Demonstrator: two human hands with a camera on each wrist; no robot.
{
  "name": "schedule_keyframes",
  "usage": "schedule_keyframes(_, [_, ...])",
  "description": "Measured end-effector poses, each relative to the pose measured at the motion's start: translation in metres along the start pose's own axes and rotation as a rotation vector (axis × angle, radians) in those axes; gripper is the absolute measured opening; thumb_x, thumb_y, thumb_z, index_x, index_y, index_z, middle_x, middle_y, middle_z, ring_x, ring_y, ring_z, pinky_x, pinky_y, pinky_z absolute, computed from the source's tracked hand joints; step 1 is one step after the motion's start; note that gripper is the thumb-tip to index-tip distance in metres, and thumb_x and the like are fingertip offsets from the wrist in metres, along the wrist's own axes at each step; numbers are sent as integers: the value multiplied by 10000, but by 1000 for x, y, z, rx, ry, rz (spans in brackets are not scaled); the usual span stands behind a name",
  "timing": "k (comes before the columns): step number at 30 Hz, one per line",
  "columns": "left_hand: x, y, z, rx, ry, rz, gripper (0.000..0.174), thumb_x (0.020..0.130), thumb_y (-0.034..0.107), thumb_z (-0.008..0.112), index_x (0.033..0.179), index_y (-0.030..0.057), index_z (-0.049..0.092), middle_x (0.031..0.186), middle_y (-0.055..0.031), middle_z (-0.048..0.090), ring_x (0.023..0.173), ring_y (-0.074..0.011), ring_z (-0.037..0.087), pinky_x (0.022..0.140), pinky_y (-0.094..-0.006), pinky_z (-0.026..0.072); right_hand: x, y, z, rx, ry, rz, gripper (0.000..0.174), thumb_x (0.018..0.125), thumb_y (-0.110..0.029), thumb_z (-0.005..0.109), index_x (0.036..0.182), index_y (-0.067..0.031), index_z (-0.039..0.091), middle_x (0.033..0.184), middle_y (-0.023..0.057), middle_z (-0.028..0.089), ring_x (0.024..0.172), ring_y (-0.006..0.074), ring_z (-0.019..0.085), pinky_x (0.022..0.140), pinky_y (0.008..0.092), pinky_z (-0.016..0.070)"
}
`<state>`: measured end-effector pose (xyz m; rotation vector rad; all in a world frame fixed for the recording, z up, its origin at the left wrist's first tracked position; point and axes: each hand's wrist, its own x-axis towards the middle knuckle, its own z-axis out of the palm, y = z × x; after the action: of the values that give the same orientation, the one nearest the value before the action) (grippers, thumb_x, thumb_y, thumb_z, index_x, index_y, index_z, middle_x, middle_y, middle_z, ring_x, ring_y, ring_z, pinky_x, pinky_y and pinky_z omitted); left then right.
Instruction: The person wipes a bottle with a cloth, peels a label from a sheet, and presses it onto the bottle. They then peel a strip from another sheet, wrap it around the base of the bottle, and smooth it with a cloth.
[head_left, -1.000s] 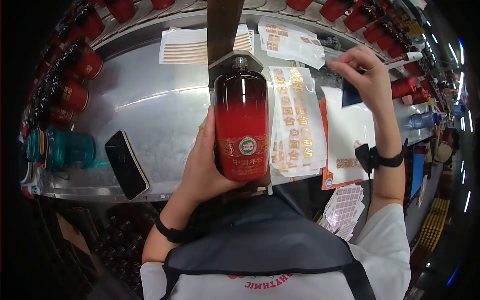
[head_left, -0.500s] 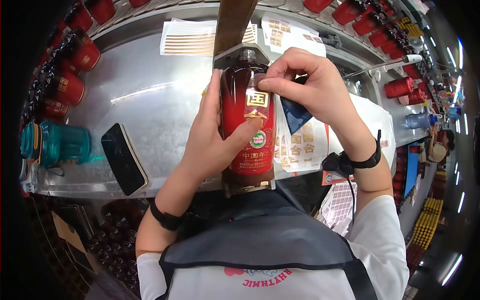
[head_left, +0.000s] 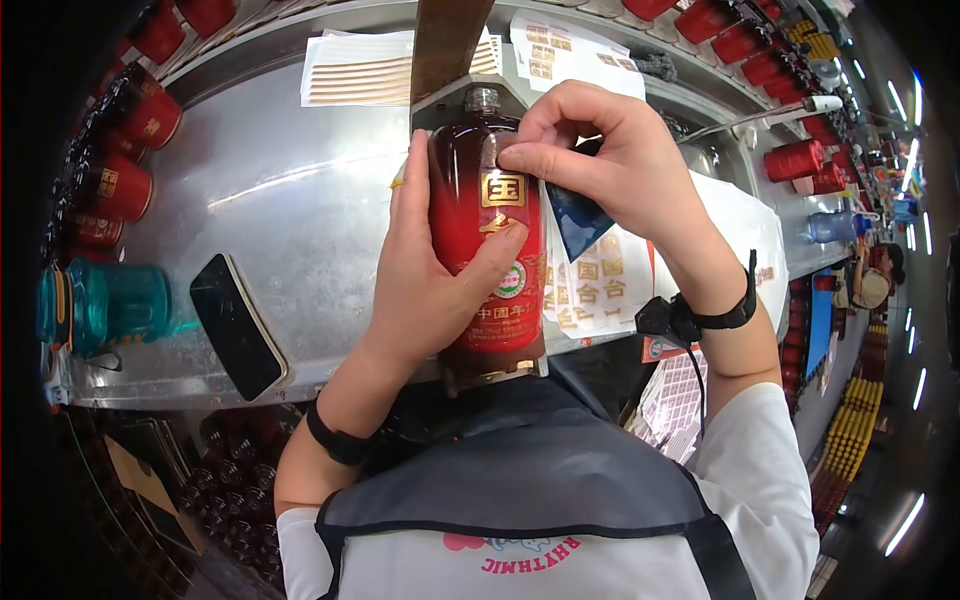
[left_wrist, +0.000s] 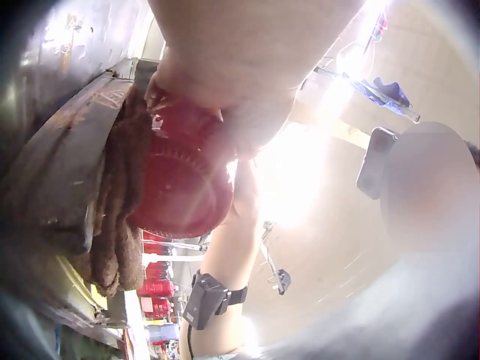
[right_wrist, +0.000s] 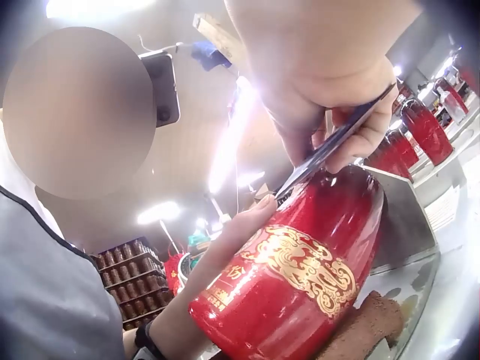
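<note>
Right hand [head_left: 632, 160] swung in from 2 o'clock, fingers pinching gold label's [head_left: 503, 190] top on bottle [head_left: 458, 205]. Left hand [head_left: 420, 285] grips bottle's 9 o'clock side, thumb pressing label; phone [head_left: 238, 325] at bottle's 8 o'clock.

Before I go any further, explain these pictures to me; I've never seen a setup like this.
There is no robot here, only a person's two bare hands. The big round picture comes from a camera on the head, looking down. The other two come from cameras worn on the wrists: the left one sees the base of the bottle, the right one its side.

The left hand holds the bottle, thumb by the gold lettering. The right hand holds a dark blue flat piece, its fingertips at the lettering's upper end.

On the metal bench lie a phone, a teal container and sheets of gold characters.
</note>
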<state>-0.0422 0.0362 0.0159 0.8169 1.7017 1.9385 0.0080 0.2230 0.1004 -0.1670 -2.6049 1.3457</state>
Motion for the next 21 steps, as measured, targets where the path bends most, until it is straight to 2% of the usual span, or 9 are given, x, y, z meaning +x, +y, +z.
schedule_keyframes(13, [0,3,0,34,3,-27,980,828,213,773,1517,-76,139,1394,-234,414,1246,-276,524,1017,-368,461,3,3,-1,121,-32,75,198,812,-199,795,849,-40,682,706,-37,620,622,22,521,563,192,424])
schedule_keyframes(15, [0,3,0,44,-1,-34,976,828,208,771,1516,-75,139,1399,-235,412,1244,-275,526,1016,-367,462,2,0,-2,160,-56,138,169,836,-106,777,935,-22,669,775,-58,595,703,6,518,645,163,421])
schedule_keyframes(19, [0,6,0,39,1,-62,975,824,192,771,1516,-74,138,1409,-232,412,1231,-272,536,1012,-365,465,0,4,1,230,-15,148,197,867,-114,751,1016,-26,657,757,-76,548,698,-2,499,633,159,405])
schedule_keyframes(21, [0,7,0,30,-15,-61,961,835,186,765,1519,-66,138,1421,-226,405,1237,-266,533,1013,-362,466,-1,11,3,174,86,85,235,903,-121,715,1108,-33,641,769,-78,530,710,-4,493,636,161,400])
